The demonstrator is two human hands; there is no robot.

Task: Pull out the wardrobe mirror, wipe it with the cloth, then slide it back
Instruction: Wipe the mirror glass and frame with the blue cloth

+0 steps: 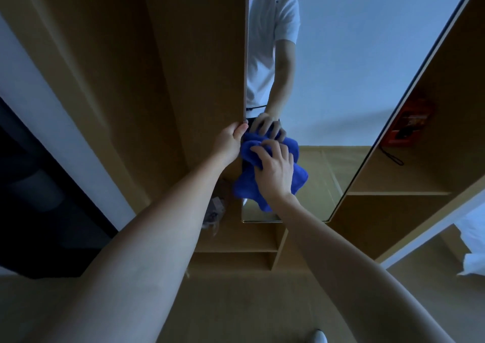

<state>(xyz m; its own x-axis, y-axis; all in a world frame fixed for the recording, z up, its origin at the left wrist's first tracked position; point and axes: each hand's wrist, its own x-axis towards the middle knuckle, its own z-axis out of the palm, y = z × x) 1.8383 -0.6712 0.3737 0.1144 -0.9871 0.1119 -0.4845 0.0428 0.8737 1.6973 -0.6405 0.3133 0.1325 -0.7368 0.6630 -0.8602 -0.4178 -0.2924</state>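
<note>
The tall wardrobe mirror (354, 80) stands pulled out from the wooden wardrobe, its glass reflecting a white-shirted torso and a pale wall. My left hand (231, 142) grips the mirror's left edge, fingers curled round it at mid height. My right hand (274, 168) presses a bunched blue cloth (296, 177) against the lower left part of the glass, fingers curled into the fabric. The cloth's upper part and my hand are mirrored just above.
The wardrobe's wooden side panel (183, 67) rises at the left of the mirror. Open shelves (399, 193) lie to the right, with a red object (412, 122) hanging inside. Lower shelves (236, 251) sit below the mirror. White bedding (472, 251) shows at the far right.
</note>
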